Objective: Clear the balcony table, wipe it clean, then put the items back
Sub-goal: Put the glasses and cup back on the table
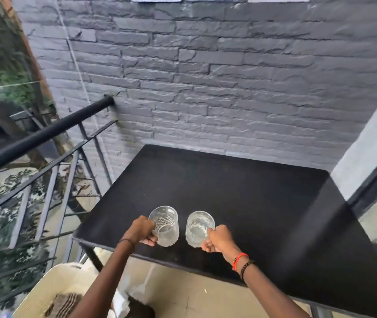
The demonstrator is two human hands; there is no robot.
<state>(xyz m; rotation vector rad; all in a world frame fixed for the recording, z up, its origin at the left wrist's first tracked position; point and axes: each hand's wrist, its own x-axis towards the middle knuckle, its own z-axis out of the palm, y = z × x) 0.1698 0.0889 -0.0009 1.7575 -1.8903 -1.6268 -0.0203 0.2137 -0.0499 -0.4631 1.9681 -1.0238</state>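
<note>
Balcony table (263, 198): black rectangular top, far edge against the grey brick wall (228, 76). The surface is matte with a few pale specks. Both glasses are over its near-left part, close to the front edge.
Left hand (140, 230): fingers curled tight round the left side of the cut-pattern tumbler (165, 226), knuckles up, grip clamped on the glass. A thin dark band sits on the wrist.
Right hand (219, 241): fingers wrapped round the right side of the plain tumbler (199, 228), thumb near the rim, grip closed firmly on the glass. A red thread bracelet (239, 260) and a dark beaded one sit on the wrist.
Cut-pattern tumbler: clear glass with a diamond relief on its wall, mouth tipped slightly away from the person. It holds no visible contents.
Plain tumbler: clear, slightly cloudy wall, just beside the first glass and not touching it.
Contact with table: I cannot tell whether either base rests on the top or is held just above it.
Railing (45, 131): black metal handrail and bars at left, fixed to the wall, with foliage beyond.
Basket (52, 285): cream woven basket on the floor at lower left, below the table's front corner, with striped cloth inside.
Right edge: a white and dark frame with a glass pane runs alongside the table.
</note>
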